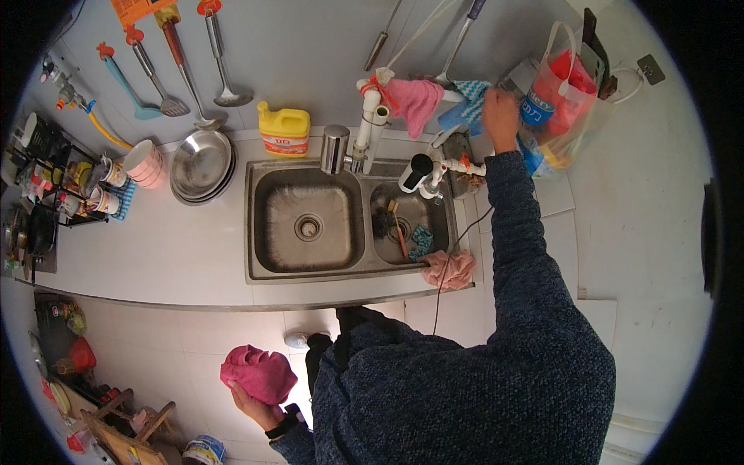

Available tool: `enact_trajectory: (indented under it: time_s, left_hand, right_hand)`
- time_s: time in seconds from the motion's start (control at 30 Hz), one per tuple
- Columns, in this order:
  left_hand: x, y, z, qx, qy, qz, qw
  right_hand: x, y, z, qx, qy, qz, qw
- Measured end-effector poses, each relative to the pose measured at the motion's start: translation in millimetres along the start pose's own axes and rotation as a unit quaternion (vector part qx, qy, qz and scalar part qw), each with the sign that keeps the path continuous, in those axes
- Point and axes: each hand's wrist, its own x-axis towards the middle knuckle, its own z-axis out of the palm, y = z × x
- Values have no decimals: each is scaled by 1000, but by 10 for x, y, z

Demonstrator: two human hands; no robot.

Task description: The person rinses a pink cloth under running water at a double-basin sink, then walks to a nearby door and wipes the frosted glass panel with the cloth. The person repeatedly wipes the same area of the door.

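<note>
A bunched dark pink cloth (258, 374) rests in my left hand (254, 405), held low in front of the counter's edge. My right hand (501, 113) is raised at the back right, at a blue checked cloth (469, 110) hanging on a white pipe; its fingers are blurred, so whether they grip the cloth is unclear. Beside that cloth hangs a light pink cloth (414, 104). A clear plastic bag (572, 116) with red and blue items is just right of my right hand. Below stands a double-bowl steel sink (308, 221), with a brush (400, 232) and a teal cloth (421, 241) in the smaller bowl.
Steel basins (201, 165), pink bowls (144, 164) and a yellow jug (283, 131) stand along the counter's back. A pink rag (449, 268) lies at the sink's front right corner, with a dark cable (443, 279) across it. Ladles and spatulas hang on the wall. A wooden stool (125, 430) stands lower left.
</note>
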Motion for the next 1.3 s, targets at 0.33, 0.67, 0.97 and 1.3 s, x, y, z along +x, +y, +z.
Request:
enact_trajectory:
  time_s: [0.33,0.67,0.97,1.3]
  left_hand:
    - [-12,16,-39,10,24,-7,1000]
    - [13,-52,-172,-7,11,0,1000]
    - [-27,56,-86,-10,0,7,1000]
    - [-130,5,-192,-1,28,-4,1000]
  right_hand:
    - [160,-560,-424,121,249,-96,956]
    - [-752,-1191,-833,307,240,-56,919]
    - [-2290,-1690,575,749,-190,482,413]
    - [-2229,-2115,844,665,-274,402,567]
